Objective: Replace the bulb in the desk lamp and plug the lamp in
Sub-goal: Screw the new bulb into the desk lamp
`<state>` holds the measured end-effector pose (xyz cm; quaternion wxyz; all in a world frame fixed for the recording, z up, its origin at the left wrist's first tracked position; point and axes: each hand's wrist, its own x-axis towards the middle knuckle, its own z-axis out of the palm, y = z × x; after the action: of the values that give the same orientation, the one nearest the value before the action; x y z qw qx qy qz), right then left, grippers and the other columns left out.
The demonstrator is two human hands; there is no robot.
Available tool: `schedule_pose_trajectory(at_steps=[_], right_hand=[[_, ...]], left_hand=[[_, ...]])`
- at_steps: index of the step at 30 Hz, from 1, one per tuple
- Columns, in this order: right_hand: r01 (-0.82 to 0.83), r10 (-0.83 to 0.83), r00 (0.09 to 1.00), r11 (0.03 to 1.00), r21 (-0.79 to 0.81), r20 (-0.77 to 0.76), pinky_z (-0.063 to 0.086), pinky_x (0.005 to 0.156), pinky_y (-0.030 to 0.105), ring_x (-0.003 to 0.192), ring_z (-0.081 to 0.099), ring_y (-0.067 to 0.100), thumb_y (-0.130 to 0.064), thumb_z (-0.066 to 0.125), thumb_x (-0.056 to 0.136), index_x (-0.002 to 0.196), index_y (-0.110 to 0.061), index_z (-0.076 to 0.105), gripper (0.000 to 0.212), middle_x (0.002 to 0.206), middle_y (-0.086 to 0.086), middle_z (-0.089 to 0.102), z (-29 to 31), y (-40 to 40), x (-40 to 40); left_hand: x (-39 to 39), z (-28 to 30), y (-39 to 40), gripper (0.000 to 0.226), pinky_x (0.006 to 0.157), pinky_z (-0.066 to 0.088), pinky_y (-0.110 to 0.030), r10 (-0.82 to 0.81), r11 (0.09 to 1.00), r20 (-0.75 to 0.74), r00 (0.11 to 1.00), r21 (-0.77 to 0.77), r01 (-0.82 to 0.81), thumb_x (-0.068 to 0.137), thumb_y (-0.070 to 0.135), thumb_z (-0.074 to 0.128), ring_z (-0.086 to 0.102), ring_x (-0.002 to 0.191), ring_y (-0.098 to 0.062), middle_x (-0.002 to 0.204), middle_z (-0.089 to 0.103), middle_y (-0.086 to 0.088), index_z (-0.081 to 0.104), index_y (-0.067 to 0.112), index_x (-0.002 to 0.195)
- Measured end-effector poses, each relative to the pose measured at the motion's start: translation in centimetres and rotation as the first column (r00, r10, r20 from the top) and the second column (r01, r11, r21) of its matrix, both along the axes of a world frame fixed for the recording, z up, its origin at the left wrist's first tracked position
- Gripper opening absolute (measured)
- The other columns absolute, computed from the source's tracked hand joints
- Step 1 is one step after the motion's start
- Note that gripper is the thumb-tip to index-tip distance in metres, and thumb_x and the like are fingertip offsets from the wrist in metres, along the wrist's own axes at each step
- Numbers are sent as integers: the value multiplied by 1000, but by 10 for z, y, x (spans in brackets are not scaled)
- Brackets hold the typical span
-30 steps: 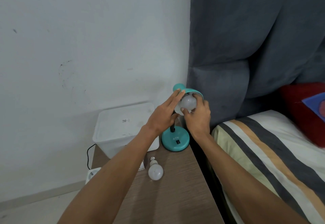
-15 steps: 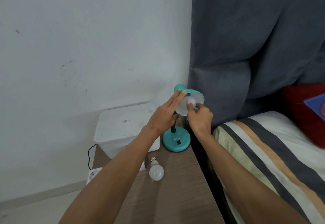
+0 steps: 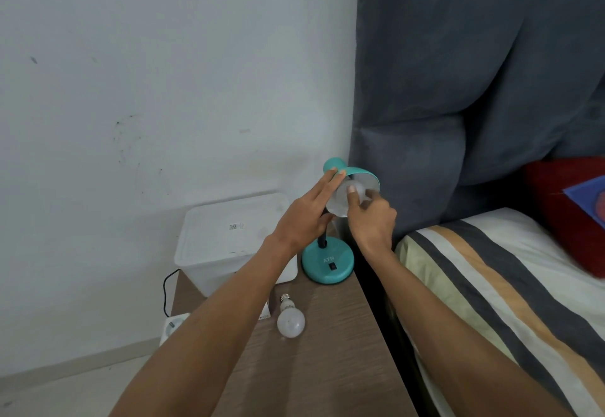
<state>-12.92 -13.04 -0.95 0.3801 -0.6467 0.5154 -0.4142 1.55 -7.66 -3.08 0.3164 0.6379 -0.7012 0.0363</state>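
Observation:
A teal desk lamp stands on its round base (image 3: 327, 265) at the back right of the wooden bedside table (image 3: 330, 367). Its teal shade (image 3: 366, 177) tilts toward me. My left hand (image 3: 306, 217) holds the shade's left rim, fingers stretched along it. My right hand (image 3: 371, 217) grips a white bulb (image 3: 347, 195) sitting inside the shade, thumb on its dome. A second white bulb (image 3: 290, 321) lies loose on the table, screw cap pointing away from me.
A white lidded plastic box (image 3: 230, 236) sits at the table's back left. A black cord (image 3: 167, 292) runs down to a white power strip (image 3: 173, 326) on the floor. A grey padded headboard (image 3: 458, 105) and a striped bed (image 3: 507, 302) lie to the right.
My right hand has turned around the bulb in the shade, its thumb now on the dome. The left hand keeps its hold on the shade.

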Motion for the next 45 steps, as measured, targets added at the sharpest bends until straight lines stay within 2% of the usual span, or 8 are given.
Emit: schedule_pose_trajectory(at_steps=[5,11,17,21,28,33,40,45], right_hand=[[-50,45,998,984,-173,-34,40,83,22,96,49,9,-35,76,84,130,-17,54,54,117,2,53,0,2,0],[-22,22,1000,999,-25,-4,43,65,14,92,68,20,-50,64,90,120,-10,63,50,100,5,70,-1,0,0],[-106,85,992,961,-255,-93,50,90,31,106,61,20,-28,76,85,133,-16,53,55,123,6,62,-6,0,-1],[-78,66,994,984,-159,-85,46,75,24,88,69,24,-37,66,93,120,-10,61,39,98,10,72,0,0,0],[-156,103,977,943,-293,-187,50,91,34,111,61,27,-28,77,84,136,-14,50,60,130,10,59,-8,-3,3],[-132,119,988,979,-153,-96,46,79,23,101,66,25,-31,73,88,126,-14,58,45,114,8,68,-3,-5,6],[-131,111,986,977,-168,-124,50,90,33,108,64,26,-33,75,85,130,-14,58,52,118,8,67,5,-4,0],[11,-36,997,945,-327,-70,48,87,31,106,63,20,-30,65,90,120,-15,65,34,116,4,68,16,17,-9]], left_hand=[[0,-3,-1,100,93,59,-53,3,1000,1,1000,9,-3,88,-2,73,63,120,-45,172,23,-1,17,33,163],[1,-1,-1,92,99,57,-50,-7,1000,3,1000,-8,7,91,3,73,59,129,-42,171,24,-3,21,28,163],[1,-3,-1,99,95,58,-51,-10,1000,6,1000,-7,10,88,-1,73,62,123,-43,172,23,-1,18,31,163],[2,-2,-1,97,96,58,-53,-9,1000,10,1000,-11,9,87,-3,72,60,126,-44,171,24,-2,20,29,163],[2,-5,-1,98,92,59,-52,-11,1000,15,1000,-9,11,88,-2,72,62,123,-43,172,23,0,18,29,163],[3,-5,-3,100,91,60,-51,-6,1000,30,1000,-4,7,90,1,73,64,122,-40,172,21,0,14,33,163],[0,0,-2,94,95,59,-51,4,1000,7,1000,18,-4,91,3,72,64,120,-41,172,22,-2,18,28,164],[-6,21,15,98,108,52,-43,53,995,-6,999,83,-52,90,20,78,47,145,-30,172,22,-2,15,26,165]])
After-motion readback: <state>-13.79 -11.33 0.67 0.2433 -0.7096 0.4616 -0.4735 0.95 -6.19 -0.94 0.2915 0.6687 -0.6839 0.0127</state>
